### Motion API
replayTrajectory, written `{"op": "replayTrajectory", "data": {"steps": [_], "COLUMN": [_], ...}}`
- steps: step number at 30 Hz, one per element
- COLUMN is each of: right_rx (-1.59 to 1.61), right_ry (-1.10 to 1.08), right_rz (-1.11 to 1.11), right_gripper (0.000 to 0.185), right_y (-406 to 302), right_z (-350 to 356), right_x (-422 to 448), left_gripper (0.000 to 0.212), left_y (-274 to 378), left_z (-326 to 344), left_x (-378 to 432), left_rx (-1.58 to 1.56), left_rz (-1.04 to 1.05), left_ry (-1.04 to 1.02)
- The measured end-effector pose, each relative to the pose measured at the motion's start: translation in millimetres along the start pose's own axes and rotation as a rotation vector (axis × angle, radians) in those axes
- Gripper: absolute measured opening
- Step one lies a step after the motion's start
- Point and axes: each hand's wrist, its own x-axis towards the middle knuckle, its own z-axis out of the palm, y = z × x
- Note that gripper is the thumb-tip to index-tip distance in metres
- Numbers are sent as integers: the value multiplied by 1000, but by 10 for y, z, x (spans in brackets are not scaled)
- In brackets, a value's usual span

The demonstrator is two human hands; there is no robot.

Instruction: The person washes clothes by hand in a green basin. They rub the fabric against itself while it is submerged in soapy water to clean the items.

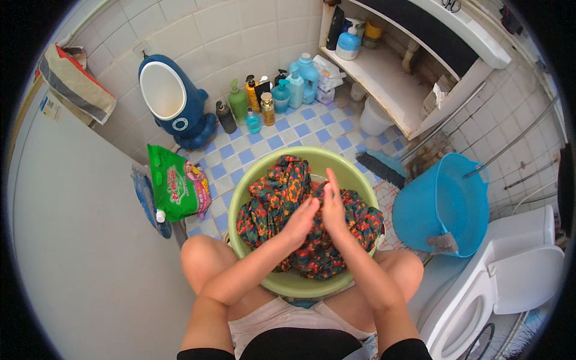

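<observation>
A green plastic basin (245, 180) stands on the floor between my bent knees. Bunched inside it lies a dark cloth with a red, orange and yellow flower print (281, 191), heaped highest on the left. My left hand (302, 222) is over the middle of the cloth, its fingers stretched forward and slightly blurred. Facing it from the right, my right hand (333, 209) has its palm turned inward and fingers straight. I see no cloth gripped in either hand; whether the palms touch the cloth is unclear. Some of the basin's inside shows behind the fingers.
Left of the basin stands a green detergent pouch (173, 184). Several pump bottles (238, 101) line the tiled wall near a blue child's urinal (180, 123). At right are a broom (382, 166), a blue water bucket (416, 216) and a toilet (472, 310). A shelf unit (373, 67) overhangs the back right.
</observation>
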Motion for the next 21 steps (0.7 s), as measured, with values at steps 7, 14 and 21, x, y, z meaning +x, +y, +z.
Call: {"op": "replayTrajectory", "data": {"steps": [7, 14, 21], "right_rx": [-130, -166, -44], "right_ry": [-90, -112, -45], "right_rz": [-196, -121, -47], "right_gripper": [58, 53, 53], "right_y": [-215, -485, -186], "right_z": [233, 231, 90], "right_x": [-251, -368, -78], "left_gripper": [50, 40, 53], "left_y": [-20, -48, 0], "left_z": [-318, -455, 33], "left_x": [207, 192, -65], "left_rx": [-255, -149, -112], "left_rz": [35, 133, -77], "left_ry": [-85, -148, 121]}}
